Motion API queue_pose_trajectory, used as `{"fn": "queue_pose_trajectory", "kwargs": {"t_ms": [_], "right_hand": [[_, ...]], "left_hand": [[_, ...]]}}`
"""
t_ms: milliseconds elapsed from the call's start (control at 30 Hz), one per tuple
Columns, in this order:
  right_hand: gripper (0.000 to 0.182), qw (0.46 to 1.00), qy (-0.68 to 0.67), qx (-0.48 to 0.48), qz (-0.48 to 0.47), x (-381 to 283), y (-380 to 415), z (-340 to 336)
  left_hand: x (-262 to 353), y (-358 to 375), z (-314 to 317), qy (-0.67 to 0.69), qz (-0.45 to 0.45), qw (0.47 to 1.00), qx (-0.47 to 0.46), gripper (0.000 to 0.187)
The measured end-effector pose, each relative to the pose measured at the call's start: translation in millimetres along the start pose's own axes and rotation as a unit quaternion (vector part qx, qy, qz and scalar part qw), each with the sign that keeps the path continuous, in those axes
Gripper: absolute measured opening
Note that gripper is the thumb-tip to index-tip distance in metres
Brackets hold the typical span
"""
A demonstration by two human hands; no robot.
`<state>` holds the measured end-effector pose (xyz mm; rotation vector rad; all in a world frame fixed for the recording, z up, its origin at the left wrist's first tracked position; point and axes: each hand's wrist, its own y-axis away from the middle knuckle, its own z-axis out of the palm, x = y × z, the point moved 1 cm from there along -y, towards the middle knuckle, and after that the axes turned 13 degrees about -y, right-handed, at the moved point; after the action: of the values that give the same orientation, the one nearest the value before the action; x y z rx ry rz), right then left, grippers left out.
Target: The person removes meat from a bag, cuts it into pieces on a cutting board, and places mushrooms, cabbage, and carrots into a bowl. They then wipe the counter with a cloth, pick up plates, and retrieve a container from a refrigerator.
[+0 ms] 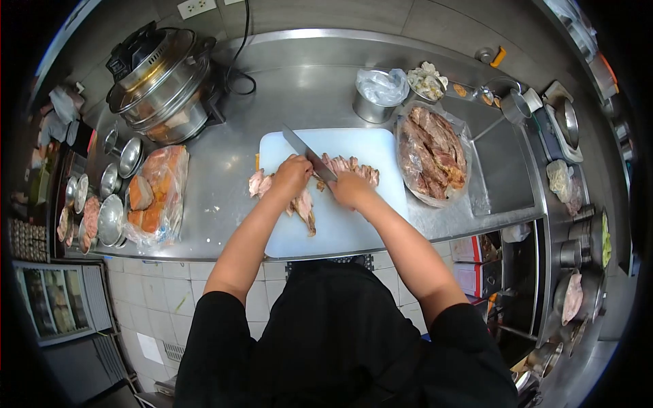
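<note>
On the white cutting board (371, 224), my right hand (352, 190) is wrapped round the handle end of a large knife (306, 151), whose blade points to the upper left. My left hand (292, 175) lies beside the blade with its fingers bent over pieces of meat; what its fingertips grip is hidden. A strip of meat (304, 209) lies below my left hand, and another piece (258, 182) sits at the board's left edge. Cut meat (354, 168) forms a row to the right of the blade.
A plastic bag of meat (433, 153) stands right of the board, near the sink (503, 163). Behind are a metal pot with plastic (374, 105) and a bowl of scraps (428, 81). Left are a bag of orange-toned blocks (158, 194), metal bowls (111, 216) and a round cooker (163, 88).
</note>
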<state>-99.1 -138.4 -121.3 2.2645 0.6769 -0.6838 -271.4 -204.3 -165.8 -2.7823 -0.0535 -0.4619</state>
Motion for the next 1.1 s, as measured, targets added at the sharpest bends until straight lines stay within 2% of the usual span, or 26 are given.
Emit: {"fn": "queue_pose_trajectory", "kwargs": {"t_ms": [67,133,267,333,367,400,467,500,567,600,667,700,800,967,1100], "right_hand": [[0.042,1.000,-0.011,0.007,-0.008,-4.7,-4.0,-6.9],[0.044,0.996,-0.078,0.032,-0.004,-6.9,-5.1,-8.6],[0.043,0.995,-0.064,0.077,-0.020,17.3,6.3,-6.9],[0.041,0.987,-0.132,0.087,0.024,16.8,27.0,-19.0],[0.041,0.987,-0.133,0.085,0.027,17.3,36.2,-24.3],[0.040,0.986,-0.142,0.077,0.029,16.6,43.8,-29.8],[0.039,0.985,-0.155,0.069,0.028,14.8,53.9,-36.0],[0.037,0.985,-0.159,0.057,0.017,15.6,61.4,-34.2],[0.036,0.985,-0.165,0.046,0.004,17.8,68.0,-27.1],[0.037,0.990,-0.140,0.012,0.005,19.8,68.1,-20.2],[0.038,0.993,-0.115,-0.021,0.004,24.9,66.7,-13.2],[0.038,0.993,-0.118,-0.022,0.021,27.8,65.2,-12.1],[0.038,0.988,-0.148,-0.006,0.045,39.1,65.6,-12.1],[0.039,0.987,-0.148,0.034,0.051,52.1,74.0,-25.0],[0.042,0.991,-0.130,-0.012,0.011,56.5,90.1,-30.1]], "left_hand": [[0.5,-3.9,-1.7,-0.025,0.009,0.999,-0.020,0.004],[2.8,-2.6,-2.0,-0.050,0.010,0.998,-0.040,0.005],[18.2,-6.4,4.6,-0.096,0.033,0.994,-0.032,0.008],[20.3,-16.9,4.8,0.007,-0.003,0.994,-0.107,0.009],[14.1,-18.5,1.9,0.065,-0.052,0.993,-0.080,0.015],[12.1,-17.6,-12.2,0.065,-0.054,0.993,-0.082,0.015],[12.2,-17.0,-59.0,0.053,-0.079,0.977,-0.191,0.021],[7.0,-10.9,-69.4,0.050,-0.080,0.977,-0.194,0.021],[3.5,3.6,-81.6,0.003,0.016,0.960,-0.280,0.032],[8.6,12.9,-81.1,0.001,0.016,0.960,-0.280,0.032],[20.0,33.2,-77.8,-0.211,0.138,0.929,-0.269,0.044],[20.2,35.1,-73.8,-0.183,0.116,0.925,-0.312,0.053],[22.8,35.7,-69.2,-0.198,0.128,0.934,-0.268,0.043],[31.2,11.0,-67.9,-0.171,0.126,0.935,-0.283,0.027],[27.8,-13.9,-41.5,-0.129,0.110,0.942,-0.289,0.024]]}}
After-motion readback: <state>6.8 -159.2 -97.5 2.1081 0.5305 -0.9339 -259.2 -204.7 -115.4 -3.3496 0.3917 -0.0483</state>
